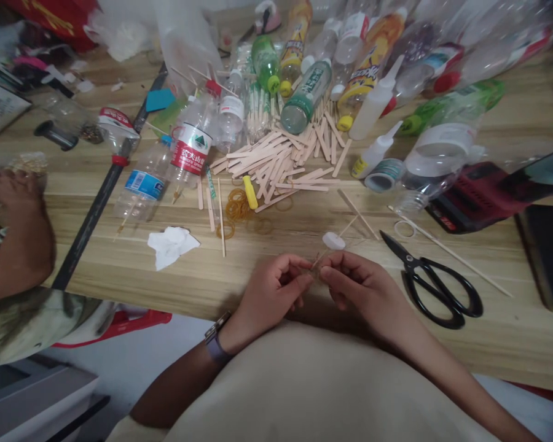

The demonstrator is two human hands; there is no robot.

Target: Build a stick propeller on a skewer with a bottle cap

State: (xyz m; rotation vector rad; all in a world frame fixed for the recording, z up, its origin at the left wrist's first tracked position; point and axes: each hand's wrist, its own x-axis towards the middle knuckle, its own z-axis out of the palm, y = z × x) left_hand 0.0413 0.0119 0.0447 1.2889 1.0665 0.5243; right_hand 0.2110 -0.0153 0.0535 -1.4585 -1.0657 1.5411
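Note:
My left hand (279, 282) and my right hand (364, 282) meet at the front edge of the table, fingertips almost touching. Both are closed in a pinch around the near end of a thin wooden stick (349, 226). A white round cap (334, 240) sits along this stick, just beyond my fingers. Some fine strand seems to lie between the fingertips, too small to make out. Black-handled scissors (435, 282) lie to the right of my right hand. Rubber bands (239, 205) and a yellow tube-like piece (249, 192) lie beyond my left hand.
Wooden craft sticks (276, 159) are heaped mid-table, with plastic bottles (306, 98) behind. A red power tool (470, 196) stands at right, near a long skewer (456, 255). Crumpled tissue (171, 247) and a black bar (101, 215) lie left. Another person's hand (16, 196) rests at far left.

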